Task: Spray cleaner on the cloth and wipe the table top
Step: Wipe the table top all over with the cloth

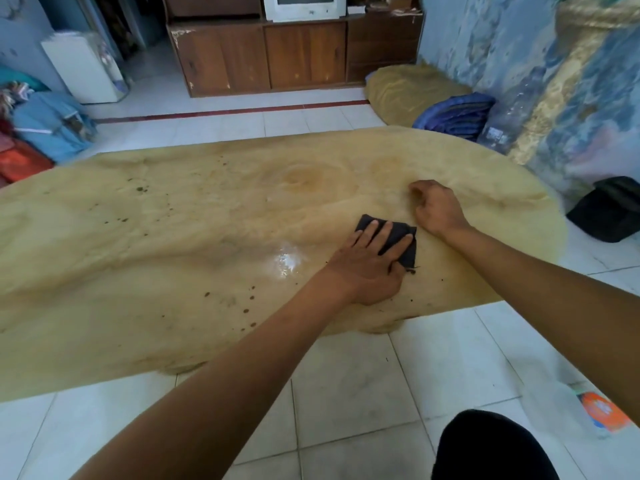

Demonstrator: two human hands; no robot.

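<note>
A low table top (145,244) with a tan, stained, wrinkled covering fills the middle of the view. A dark folded cloth (401,242) lies on it right of centre. My left hand (370,261) presses flat on the cloth, fingers spread and pointing away from me. My right hand (438,207) rests on the table just beyond and to the right of the cloth, fingers curled against the covering, nothing visible in it. A wet shiny patch (287,261) glistens left of the cloth. A spray bottle (604,410) with an orange label lies on the floor at lower right.
Dark spots (247,301) dot the covering near its front edge. White tiled floor (346,393) surrounds the table. A wooden cabinet (294,57) stands at the back, a blue bundle (457,114) and a dark bag (609,209) at the right, blue and red fabric (48,126) at the left.
</note>
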